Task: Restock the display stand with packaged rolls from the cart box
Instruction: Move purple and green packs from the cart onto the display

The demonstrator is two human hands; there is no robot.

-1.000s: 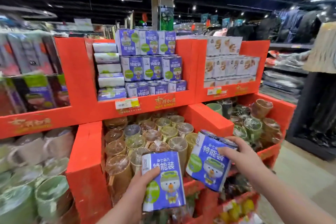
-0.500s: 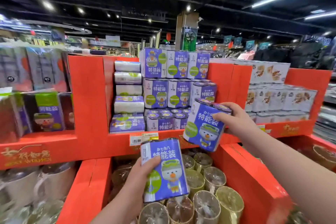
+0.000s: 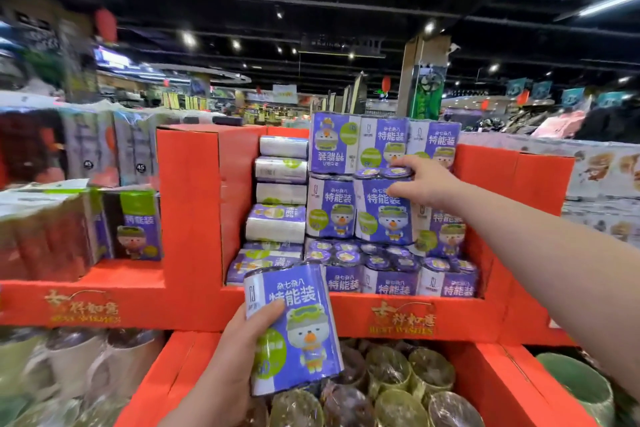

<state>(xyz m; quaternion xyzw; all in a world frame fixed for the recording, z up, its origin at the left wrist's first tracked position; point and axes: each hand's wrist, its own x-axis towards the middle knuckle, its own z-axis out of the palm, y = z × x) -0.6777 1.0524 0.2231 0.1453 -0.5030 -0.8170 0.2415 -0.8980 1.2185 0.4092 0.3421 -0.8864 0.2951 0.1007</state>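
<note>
My right hand [image 3: 420, 185] grips a purple pack of rolls [image 3: 382, 210] by its top right corner, holding it upright in the middle row of the stacked purple packs [image 3: 381, 215] on the red display stand [image 3: 194, 225]. My left hand [image 3: 239, 357] holds a second purple pack [image 3: 294, 326] upright in front of the stand's lower front panel, thumb across its face. White and purple flat packs [image 3: 277, 222] are piled at the left of the same bay.
Below the shelf, a red bin [image 3: 498, 385] holds several wrapped cups [image 3: 398, 381]. White mugs [image 3: 79, 367] sit lower left, a green cup [image 3: 575, 381] lower right. Dark packs [image 3: 135, 222] fill the left bay; brown-printed packs [image 3: 602, 170] fill the right one.
My right hand has carried its pack up and forward into the middle row of the stack. My left hand has stayed low with its pack. The view has moved closer to the shelf.
</note>
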